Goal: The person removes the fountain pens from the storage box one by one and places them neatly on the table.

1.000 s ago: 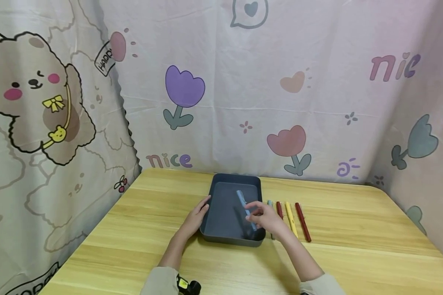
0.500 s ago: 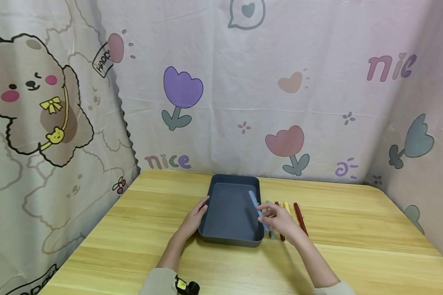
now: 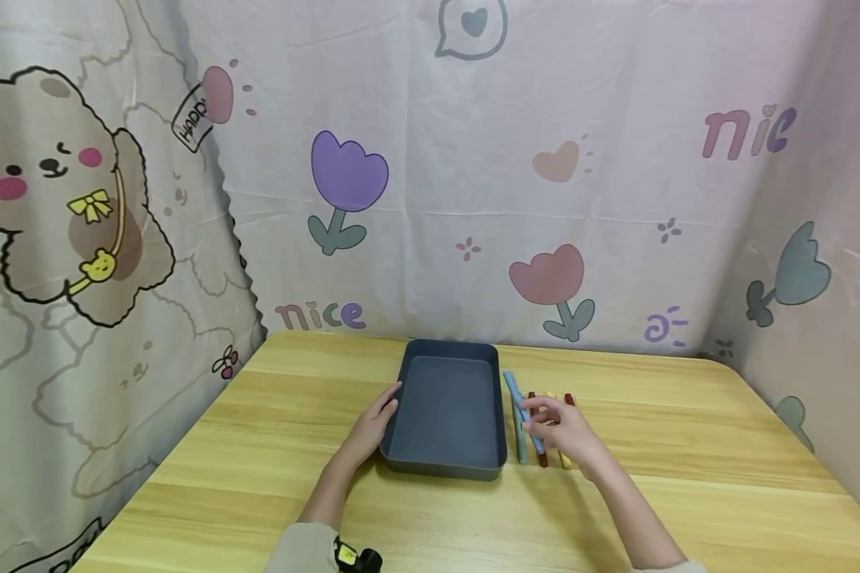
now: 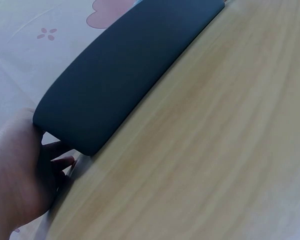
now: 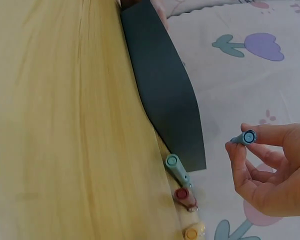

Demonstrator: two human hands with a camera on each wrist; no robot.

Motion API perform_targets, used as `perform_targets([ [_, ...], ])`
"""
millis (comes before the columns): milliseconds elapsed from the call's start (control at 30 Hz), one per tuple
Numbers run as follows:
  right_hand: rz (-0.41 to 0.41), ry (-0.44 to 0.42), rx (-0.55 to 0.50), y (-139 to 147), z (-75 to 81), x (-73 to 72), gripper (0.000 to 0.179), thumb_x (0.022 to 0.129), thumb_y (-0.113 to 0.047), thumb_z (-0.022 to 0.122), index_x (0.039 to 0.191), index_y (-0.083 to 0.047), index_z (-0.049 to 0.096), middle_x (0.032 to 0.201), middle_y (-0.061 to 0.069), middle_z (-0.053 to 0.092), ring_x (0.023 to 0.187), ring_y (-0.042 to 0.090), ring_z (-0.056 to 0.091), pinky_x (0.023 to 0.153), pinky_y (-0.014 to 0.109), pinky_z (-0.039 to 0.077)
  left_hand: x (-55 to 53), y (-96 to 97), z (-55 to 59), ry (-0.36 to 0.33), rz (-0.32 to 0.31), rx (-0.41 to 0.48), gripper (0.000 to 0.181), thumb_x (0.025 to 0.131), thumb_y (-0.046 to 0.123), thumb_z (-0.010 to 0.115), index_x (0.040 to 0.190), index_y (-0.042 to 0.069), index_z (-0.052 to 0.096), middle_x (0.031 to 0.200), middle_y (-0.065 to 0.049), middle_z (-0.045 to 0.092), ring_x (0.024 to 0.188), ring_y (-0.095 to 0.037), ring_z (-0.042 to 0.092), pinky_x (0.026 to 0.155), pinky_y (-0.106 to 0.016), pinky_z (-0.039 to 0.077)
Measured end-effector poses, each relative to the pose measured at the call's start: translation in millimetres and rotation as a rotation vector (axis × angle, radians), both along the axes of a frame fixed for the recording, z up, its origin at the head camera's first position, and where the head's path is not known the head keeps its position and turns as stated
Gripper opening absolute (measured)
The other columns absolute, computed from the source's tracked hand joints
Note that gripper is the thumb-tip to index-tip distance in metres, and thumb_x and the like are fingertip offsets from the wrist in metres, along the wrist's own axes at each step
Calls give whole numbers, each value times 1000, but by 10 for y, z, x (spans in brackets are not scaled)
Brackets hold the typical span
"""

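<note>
My right hand [image 3: 568, 430] pinches a light blue pen [image 3: 513, 387] between thumb and fingertips, above a row of pens right of the dark grey tray [image 3: 444, 469]. In the right wrist view, the round end of the blue pen [image 5: 248, 136] faces the camera. Under and beside this hand lie a green pen [image 3: 521, 446], a red pen [image 3: 542, 460], a yellow pen [image 3: 565, 461] and a dark red pen [image 3: 569, 398], partly covered by the hand. My left hand [image 3: 368, 430] touches the tray's left side with fairly straight fingers; its fingertips are partly hidden in the left wrist view.
The tray stands on a wooden table [image 3: 208, 469] with its bare inner floor showing. A printed curtain [image 3: 430, 159] hangs behind the table's back edge and along both sides. A small black device [image 3: 358, 557] is strapped at the left wrist.
My right hand has carried the blue pen rightward from over the tray to above the row of pens. The left hand stays at the tray's side. The head view has shifted slightly.
</note>
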State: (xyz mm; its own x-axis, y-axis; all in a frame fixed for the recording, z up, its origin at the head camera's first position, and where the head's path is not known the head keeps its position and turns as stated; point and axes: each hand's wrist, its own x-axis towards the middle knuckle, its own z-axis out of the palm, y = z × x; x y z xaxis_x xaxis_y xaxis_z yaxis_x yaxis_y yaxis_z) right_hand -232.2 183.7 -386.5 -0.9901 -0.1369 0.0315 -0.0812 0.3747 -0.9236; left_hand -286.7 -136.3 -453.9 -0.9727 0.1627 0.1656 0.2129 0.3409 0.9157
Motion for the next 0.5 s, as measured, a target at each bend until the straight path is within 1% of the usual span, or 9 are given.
perform_targets([
  [67, -2, -3, 0, 36, 3, 11, 33, 86, -10, 64, 117, -1, 58, 94, 11, 58, 78, 22, 54, 64, 35, 48, 2, -3, 1, 4, 0, -2, 44, 101, 24, 38, 143, 9, 35, 145, -17, 29, 130, -37, 25, 102, -54, 22],
  [333, -28, 0, 17, 164, 16, 46, 32, 87, -8, 62, 118, -1, 57, 95, 11, 59, 83, 22, 57, 66, 34, 49, -5, -9, -5, -12, -5, 2, 45, 101, 24, 37, 144, 11, 34, 146, -16, 27, 131, -37, 23, 102, -55, 20],
  [433, -28, 0, 9, 225, 18, 63, 33, 88, -9, 61, 119, 0, 56, 95, 11, 59, 82, 21, 56, 66, 34, 49, 10, -3, 23, -7, -18, 3, 45, 101, 24, 36, 144, 8, 33, 146, -18, 26, 131, -38, 22, 101, -55, 21],
  [500, -27, 1, 5, 272, 14, 73, 34, 88, -9, 61, 120, 1, 55, 95, 12, 58, 82, 21, 55, 66, 33, 49, 53, 6, 87, -12, -27, 15, 45, 101, 21, 36, 143, 6, 32, 145, -20, 25, 131, -40, 21, 101, -56, 21],
])
